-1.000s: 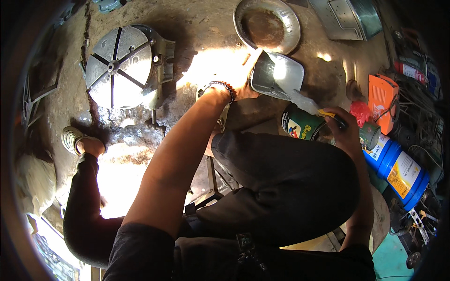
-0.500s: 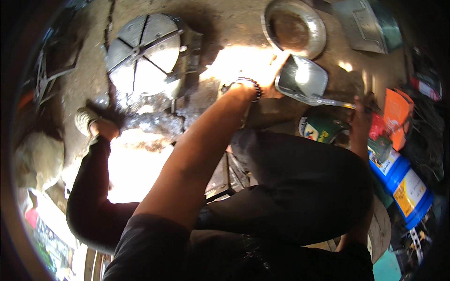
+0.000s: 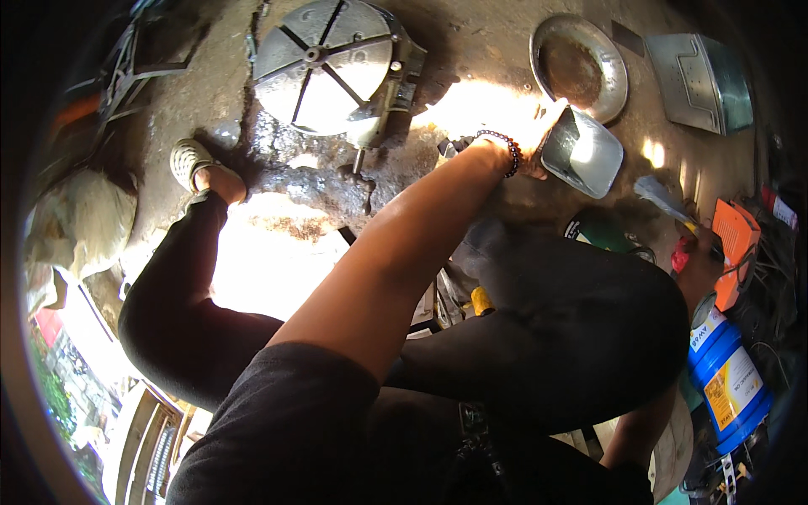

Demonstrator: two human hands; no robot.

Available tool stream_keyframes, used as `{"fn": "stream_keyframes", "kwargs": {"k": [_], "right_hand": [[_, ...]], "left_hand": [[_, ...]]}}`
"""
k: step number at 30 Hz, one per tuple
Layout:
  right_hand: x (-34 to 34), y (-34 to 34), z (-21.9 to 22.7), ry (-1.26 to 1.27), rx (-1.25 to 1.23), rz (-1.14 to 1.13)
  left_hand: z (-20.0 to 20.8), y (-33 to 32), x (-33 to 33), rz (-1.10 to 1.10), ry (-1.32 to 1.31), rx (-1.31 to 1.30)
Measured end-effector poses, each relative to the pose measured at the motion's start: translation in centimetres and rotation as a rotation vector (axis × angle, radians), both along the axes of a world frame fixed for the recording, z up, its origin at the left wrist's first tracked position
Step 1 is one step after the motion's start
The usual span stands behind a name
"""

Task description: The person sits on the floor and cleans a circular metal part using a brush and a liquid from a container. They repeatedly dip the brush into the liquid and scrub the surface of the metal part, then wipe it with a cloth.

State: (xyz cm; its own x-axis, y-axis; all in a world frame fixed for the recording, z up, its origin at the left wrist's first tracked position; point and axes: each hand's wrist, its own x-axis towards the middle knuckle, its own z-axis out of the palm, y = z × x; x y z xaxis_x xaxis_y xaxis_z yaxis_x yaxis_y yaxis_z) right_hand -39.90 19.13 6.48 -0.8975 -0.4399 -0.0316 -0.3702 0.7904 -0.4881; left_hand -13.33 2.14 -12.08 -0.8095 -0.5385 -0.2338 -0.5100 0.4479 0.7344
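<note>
My left hand (image 3: 537,145), with a dark beaded bracelet at the wrist, is closed on the near-left rim of a rectangular metal pan (image 3: 599,165). The pan is tilted, and bright light falls on its inside. To the right, in shadow, my right hand (image 3: 705,257) is closed round the handle of a brush-like tool (image 3: 661,199). That tool has a flat, pale grey end and some yellow close to my fingers. It is apart from the pan, its pale end pointing up and left. My right fingers are partly dark and hard to make out.
A slotted round metal table (image 3: 332,71) stands on the floor ahead. Past the pan are a round metal basin (image 3: 619,80) and a sheet-metal box (image 3: 686,80). Right of me are an orange case (image 3: 734,244), a blue bucket (image 3: 730,370) and a green container (image 3: 602,234).
The tool's pale end has come away from the pan's near edge, and my right hand has moved down and right. My left hand still holds the pan. The whole view has shifted.
</note>
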Motion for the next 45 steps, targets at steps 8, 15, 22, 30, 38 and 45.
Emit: {"fn": "stream_keyframes", "kwargs": {"k": [8, 15, 22, 30, 38, 45], "right_hand": [[-10.6, 0.3, 7.5, -0.95, -0.806, 0.236], [3.2, -6.7, 13.8, -1.211, -0.766, 0.6], [23.0, -10.6, 0.0, -1.377, -0.454, 0.71], [35.5, -10.5, -9.0, -0.882, -0.173, 0.83], [42.1, -12.6, -14.4, -0.955, -0.175, 0.752], [45.2, -13.8, -16.4, -0.886, -0.189, 0.553]], "left_hand": [[12.1, -2.0, 9.9, -0.014, -0.257, -0.064], [28.8, -5.2, 29.7, 0.224, -0.471, -0.394], [28.9, -3.4, 44.0, 1.08, -0.018, -0.459], [37.6, -7.2, 46.9, 0.948, 0.06, 0.327], [19.7, 7.5, 49.6, 0.8, 0.012, -0.077], [15.1, 13.5, 49.7, 0.859, -0.066, 0.161]]}}
